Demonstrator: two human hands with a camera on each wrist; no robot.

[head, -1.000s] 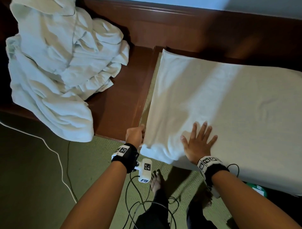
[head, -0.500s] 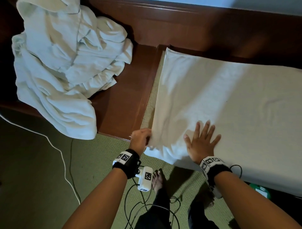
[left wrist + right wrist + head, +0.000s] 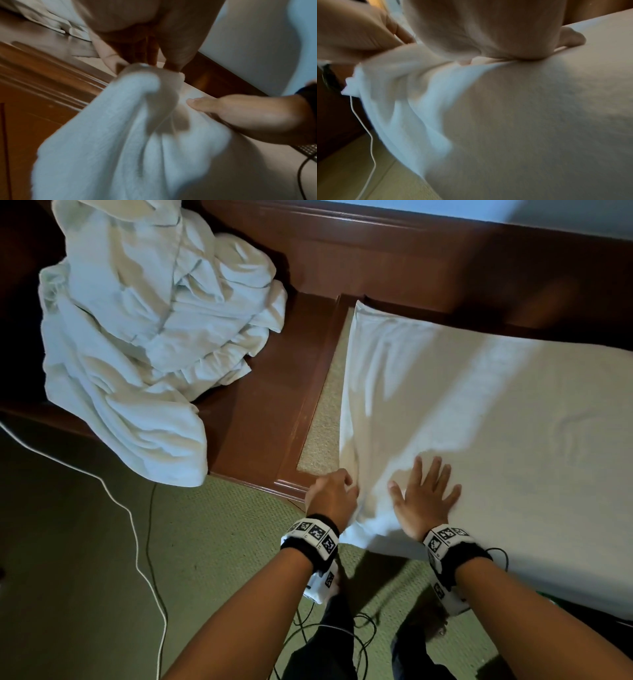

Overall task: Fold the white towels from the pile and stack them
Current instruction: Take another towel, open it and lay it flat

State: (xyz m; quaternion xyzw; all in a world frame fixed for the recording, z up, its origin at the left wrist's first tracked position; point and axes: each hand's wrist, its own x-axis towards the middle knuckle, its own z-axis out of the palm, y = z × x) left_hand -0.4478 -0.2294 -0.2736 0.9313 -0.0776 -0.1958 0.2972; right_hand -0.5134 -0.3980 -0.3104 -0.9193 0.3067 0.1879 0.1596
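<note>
Nearest us, the left hand [image 3: 331,494] pinches the near left corner of the towel [image 3: 479,419] between curled fingers [image 3: 169,54], now drawn closer to the right hand [image 3: 424,501] than a second ago. The right hand stays flat on the towel, fingers spread wide. The towel lies on the surface [image 3: 270,419], its gripped edge more bunched. Farther left, the pile [image 3: 144,337] is unchanged.

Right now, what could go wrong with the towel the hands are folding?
The left hand pinches only one corner of the spread towel, so that corner may slip free. The right hand pins just one spot, so the rest might bunch. The towel pile overhangs the wooden ledge and could slide to the floor.
</note>
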